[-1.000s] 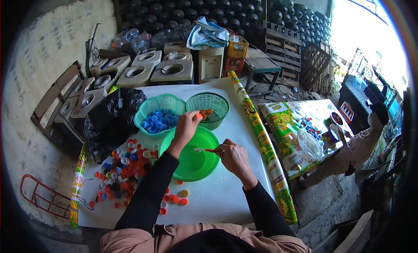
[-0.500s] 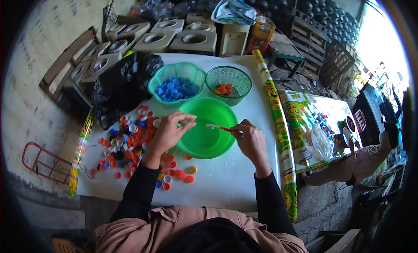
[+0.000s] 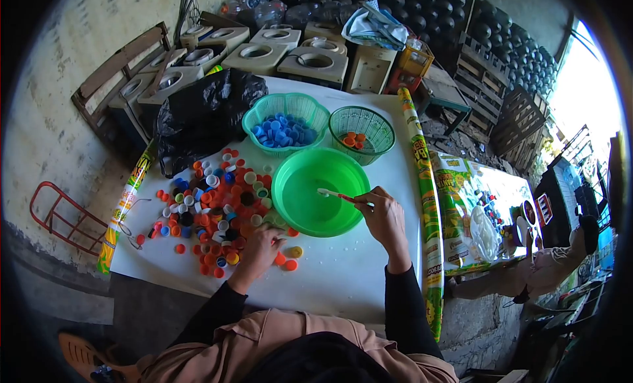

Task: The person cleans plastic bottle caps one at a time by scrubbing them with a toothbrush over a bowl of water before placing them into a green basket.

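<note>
Head view: left hand (image 3: 261, 252), newly lowered to the near edge of the loose bottle caps (image 3: 214, 199), fingers bent downward among red and orange ones; whether a cap is pinched, cannot tell. The shift sets this hand at the unsorted heap, apart from the plastic basin (image 3: 288, 201). Right hand (image 3: 386, 219), pinching a red-and-white toothbrush (image 3: 344, 197) by its handle, bristle end out over the basin. Basin: bright green, round, at the table's middle, between heap and right hand. Beyond it, one scalloped green basket (image 3: 248, 122), containing blue caps (image 3: 284, 130); beside that, one round openwork basket (image 3: 382, 140), darker green, with a few orange caps (image 3: 353, 140). Left of the baskets, one black plastic bag (image 3: 198, 114), crumpled. White-covered table (image 3: 336, 284) beneath all.
</note>
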Tool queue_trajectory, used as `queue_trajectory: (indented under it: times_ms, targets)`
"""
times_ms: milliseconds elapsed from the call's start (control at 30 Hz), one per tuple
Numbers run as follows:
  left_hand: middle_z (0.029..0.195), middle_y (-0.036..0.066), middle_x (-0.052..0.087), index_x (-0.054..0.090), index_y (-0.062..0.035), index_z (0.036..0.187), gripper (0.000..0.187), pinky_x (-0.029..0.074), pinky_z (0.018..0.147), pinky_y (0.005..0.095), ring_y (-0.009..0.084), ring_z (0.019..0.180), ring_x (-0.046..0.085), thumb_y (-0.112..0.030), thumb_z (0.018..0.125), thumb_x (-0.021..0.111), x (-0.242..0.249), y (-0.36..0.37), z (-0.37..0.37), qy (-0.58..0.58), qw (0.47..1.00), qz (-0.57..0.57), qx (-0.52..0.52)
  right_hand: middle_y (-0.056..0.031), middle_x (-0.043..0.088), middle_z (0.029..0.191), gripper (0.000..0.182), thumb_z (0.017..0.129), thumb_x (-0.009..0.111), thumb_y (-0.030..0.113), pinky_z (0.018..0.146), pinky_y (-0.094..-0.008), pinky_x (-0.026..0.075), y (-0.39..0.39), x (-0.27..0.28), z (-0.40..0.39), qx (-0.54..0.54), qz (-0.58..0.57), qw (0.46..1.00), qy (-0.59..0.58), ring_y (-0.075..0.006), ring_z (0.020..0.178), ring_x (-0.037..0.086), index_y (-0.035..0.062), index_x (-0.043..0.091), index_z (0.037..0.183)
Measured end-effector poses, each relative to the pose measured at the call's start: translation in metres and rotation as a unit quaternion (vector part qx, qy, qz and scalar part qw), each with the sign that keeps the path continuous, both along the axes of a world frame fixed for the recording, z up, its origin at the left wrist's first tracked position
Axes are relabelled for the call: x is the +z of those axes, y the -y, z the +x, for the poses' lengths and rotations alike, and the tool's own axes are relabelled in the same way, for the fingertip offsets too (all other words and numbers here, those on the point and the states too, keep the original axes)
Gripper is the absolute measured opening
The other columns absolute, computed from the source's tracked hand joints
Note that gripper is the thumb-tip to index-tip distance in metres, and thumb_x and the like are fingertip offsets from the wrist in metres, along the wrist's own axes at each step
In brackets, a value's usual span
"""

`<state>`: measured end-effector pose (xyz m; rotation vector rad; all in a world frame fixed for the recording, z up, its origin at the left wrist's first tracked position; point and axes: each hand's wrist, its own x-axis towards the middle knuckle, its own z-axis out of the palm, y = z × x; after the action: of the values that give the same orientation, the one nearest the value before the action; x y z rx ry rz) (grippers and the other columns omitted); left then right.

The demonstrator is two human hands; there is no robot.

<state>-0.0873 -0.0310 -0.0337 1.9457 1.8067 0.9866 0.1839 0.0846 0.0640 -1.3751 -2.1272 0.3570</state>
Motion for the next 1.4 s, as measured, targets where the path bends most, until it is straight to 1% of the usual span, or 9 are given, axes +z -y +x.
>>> queue_trajectory:
  times_ms: [100,233,333,433,733,867,1167,1300,1400]
  targets:
    - [0.092,0.021,0.065,0.068,-0.0045,0.107,0.023,0.051,0.073,0.045,0.037,0.086,0.064,-0.019,0.089,0.071,-0.002,-0.011,0.016,-0.098,0.995,0.018,0.0,-0.0045,0.068,0.09,0.012,0.085,0.074,0.014,0.066,-0.0391,0.05,0.002,-0.002,0.001,-0.001,0.001,1.0,0.009,-0.0281,0.074,0.067,0.0143,0.079,0.096]
    - [0.097,0.019,0.065,0.065,-0.0047,0.109,0.027,0.052,0.076,0.0434,0.0363,0.09,0.064,-0.022,0.089,0.072,-0.008,-0.018,0.03,-0.102,0.989,-0.092,0.053,-0.0055,0.067,0.089,0.012,0.085,0.074,0.016,0.065,-0.0403,0.05,-0.001,-0.005,0.002,0.008,0.01,1.0,0.006,-0.0291,0.073,0.066,0.014,0.079,0.095]
    - [0.098,0.019,0.064,0.064,-0.0035,0.108,0.028,0.053,0.077,0.0431,0.0372,0.089,0.064,-0.02,0.088,0.073,-0.008,-0.017,0.039,-0.112,0.991,-0.046,0.064,-0.0056,0.066,0.09,0.011,0.086,0.073,0.018,0.065,-0.0408,0.05,-0.002,-0.007,0.002,0.006,0.005,1.0,0.013,-0.0294,0.074,0.066,0.0139,0.079,0.095]
    - [0.098,0.019,0.063,0.064,-0.0018,0.106,0.027,0.052,0.079,0.0439,0.0381,0.09,0.064,-0.018,0.086,0.073,-0.012,-0.018,0.043,-0.09,0.992,0.054,0.075,-0.0053,0.066,0.09,0.011,0.087,0.072,0.018,0.066,-0.0407,0.05,0.0,-0.008,-0.001,-0.003,0.008,1.0,0.014,-0.0293,0.075,0.066,0.0143,0.079,0.095]
    - [0.095,0.015,0.061,0.065,-0.0001,0.094,0.021,0.054,0.074,0.0408,0.032,0.08,0.065,-0.004,0.077,0.076,0.023,0.011,0.03,0.013,0.988,-0.03,0.15,-0.0054,0.068,0.092,0.014,0.087,0.072,0.018,0.069,-0.0401,0.051,-0.001,-0.01,-0.004,0.036,-0.014,0.999,0.031,-0.0286,0.079,0.067,0.0171,0.08,0.099]
    - [0.093,0.011,0.063,0.068,-0.0003,0.098,0.022,0.055,0.072,0.0345,0.0236,0.078,0.067,0.0,0.078,0.076,0.046,0.017,0.025,0.095,0.982,0.05,0.158,-0.0044,0.069,0.092,0.014,0.085,0.074,0.018,0.07,-0.0379,0.053,-0.005,-0.012,-0.001,0.052,-0.039,0.997,-0.04,-0.0262,0.079,0.068,0.0168,0.08,0.098]
    - [0.098,0.013,0.074,0.066,0.0058,0.109,0.031,0.06,0.078,0.0307,0.0198,0.092,0.074,-0.001,0.081,0.079,0.054,-0.053,0.034,0.175,0.978,0.066,0.097,-0.0009,0.07,0.095,0.016,0.084,0.076,0.019,0.067,-0.0361,0.053,0.009,-0.011,0.003,0.085,-0.006,0.984,-0.153,-0.0238,0.076,0.068,0.0197,0.08,0.101]
    - [0.097,0.014,0.075,0.067,0.0064,0.107,0.027,0.061,0.079,0.0278,0.0171,0.092,0.074,0.006,0.082,0.076,0.05,-0.076,0.039,0.264,0.963,0.021,0.051,0.0009,0.07,0.098,0.015,0.086,0.074,0.021,0.067,-0.0369,0.054,0.003,-0.015,0.012,0.111,0.008,0.99,-0.089,-0.024,0.078,0.069,0.0206,0.08,0.1]
    - [0.096,0.013,0.075,0.068,0.0071,0.105,0.026,0.061,0.08,0.0274,0.0178,0.09,0.074,0.007,0.081,0.077,0.044,-0.084,0.043,0.254,0.967,0.009,0.036,-0.0011,0.069,0.095,0.013,0.086,0.075,0.022,0.068,-0.0369,0.053,0.002,-0.008,0.016,0.084,0.009,0.993,-0.084,-0.024,0.078,0.069,0.0179,0.08,0.098]
